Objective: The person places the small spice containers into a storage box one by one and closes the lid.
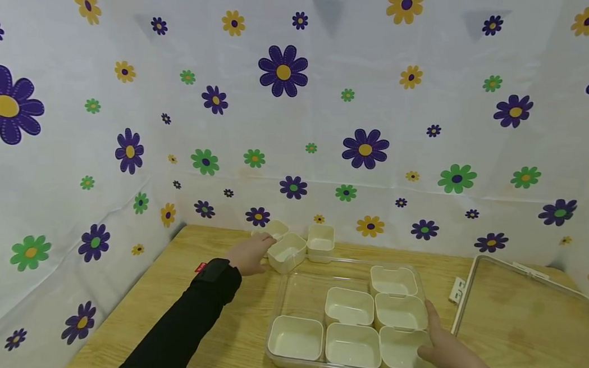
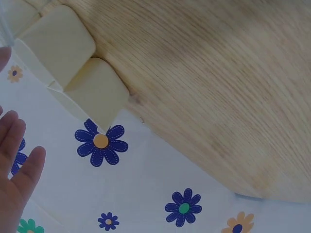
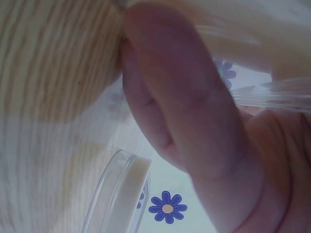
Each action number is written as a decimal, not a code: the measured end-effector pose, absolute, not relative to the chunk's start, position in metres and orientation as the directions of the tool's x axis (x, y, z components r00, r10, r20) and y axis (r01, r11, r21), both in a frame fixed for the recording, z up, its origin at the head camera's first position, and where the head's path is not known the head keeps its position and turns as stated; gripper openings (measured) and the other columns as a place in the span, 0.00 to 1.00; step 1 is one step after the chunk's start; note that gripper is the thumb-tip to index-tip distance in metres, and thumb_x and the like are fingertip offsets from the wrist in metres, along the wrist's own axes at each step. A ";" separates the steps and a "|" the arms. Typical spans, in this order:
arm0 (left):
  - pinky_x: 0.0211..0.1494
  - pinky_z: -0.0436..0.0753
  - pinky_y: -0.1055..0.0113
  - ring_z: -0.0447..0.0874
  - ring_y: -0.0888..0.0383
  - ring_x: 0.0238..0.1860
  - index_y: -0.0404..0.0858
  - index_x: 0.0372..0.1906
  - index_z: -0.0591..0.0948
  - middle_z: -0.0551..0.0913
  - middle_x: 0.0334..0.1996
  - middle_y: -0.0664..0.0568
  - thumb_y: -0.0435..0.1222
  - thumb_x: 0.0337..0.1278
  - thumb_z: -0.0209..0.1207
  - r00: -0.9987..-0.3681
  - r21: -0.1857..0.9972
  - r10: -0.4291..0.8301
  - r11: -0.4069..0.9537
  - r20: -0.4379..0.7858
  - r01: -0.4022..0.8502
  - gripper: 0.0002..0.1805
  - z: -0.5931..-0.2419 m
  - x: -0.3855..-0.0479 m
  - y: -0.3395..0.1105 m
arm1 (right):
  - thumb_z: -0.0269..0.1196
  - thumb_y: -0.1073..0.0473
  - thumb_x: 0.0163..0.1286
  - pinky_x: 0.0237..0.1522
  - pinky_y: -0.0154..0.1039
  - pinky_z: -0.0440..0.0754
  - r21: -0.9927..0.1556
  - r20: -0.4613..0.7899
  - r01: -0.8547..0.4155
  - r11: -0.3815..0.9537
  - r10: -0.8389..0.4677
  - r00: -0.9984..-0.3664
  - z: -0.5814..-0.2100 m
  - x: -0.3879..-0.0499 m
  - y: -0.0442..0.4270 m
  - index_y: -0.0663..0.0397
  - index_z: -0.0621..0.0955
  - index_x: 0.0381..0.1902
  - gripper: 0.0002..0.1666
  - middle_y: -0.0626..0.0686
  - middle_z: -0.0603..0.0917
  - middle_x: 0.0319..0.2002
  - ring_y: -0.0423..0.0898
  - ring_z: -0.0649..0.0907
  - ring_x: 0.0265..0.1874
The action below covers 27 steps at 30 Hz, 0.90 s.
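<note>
Standing loose beyond the far left of a clear tray, three cream bins sit beside the left hand, its grip spread and empty; the right hand straddles the tray's right edge, any hold unclear.

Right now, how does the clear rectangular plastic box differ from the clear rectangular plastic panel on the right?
The clear plastic box holds six cream plastic cups; the clear plastic panel beside it holds none. The box has standing walls; the panel looks shallower, like a lid. White clips show on the panel, none on the box. Both are rectangular, on the wooden table.
</note>
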<state>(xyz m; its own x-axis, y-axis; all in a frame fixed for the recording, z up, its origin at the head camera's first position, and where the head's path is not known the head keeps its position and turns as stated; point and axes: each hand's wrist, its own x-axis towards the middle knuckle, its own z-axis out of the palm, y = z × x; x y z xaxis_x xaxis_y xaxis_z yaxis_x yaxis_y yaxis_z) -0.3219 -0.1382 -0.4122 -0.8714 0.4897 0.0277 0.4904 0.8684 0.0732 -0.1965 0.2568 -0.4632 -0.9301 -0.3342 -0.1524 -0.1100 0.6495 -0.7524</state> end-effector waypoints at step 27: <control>0.55 0.64 0.48 0.56 0.43 0.61 0.44 0.61 0.65 0.61 0.61 0.41 0.34 0.26 0.73 -0.882 0.104 0.466 0.883 -0.069 0.459 0.46 -0.433 -0.375 -0.106 | 0.57 0.73 0.47 0.15 0.36 0.68 -0.823 -0.177 -0.023 0.567 -0.295 -0.939 -0.472 -0.206 0.261 0.68 0.32 0.63 0.56 0.54 0.72 0.20 0.45 0.69 0.12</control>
<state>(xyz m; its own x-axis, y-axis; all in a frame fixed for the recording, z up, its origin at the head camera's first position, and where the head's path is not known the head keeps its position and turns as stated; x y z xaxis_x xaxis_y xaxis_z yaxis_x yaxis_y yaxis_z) -0.3752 -0.1060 -0.4329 -0.8819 0.4664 -0.0690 0.4586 0.8826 0.1040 -0.2056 0.2612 -0.4719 -0.9391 -0.2945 -0.1772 -0.0226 0.5674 -0.8231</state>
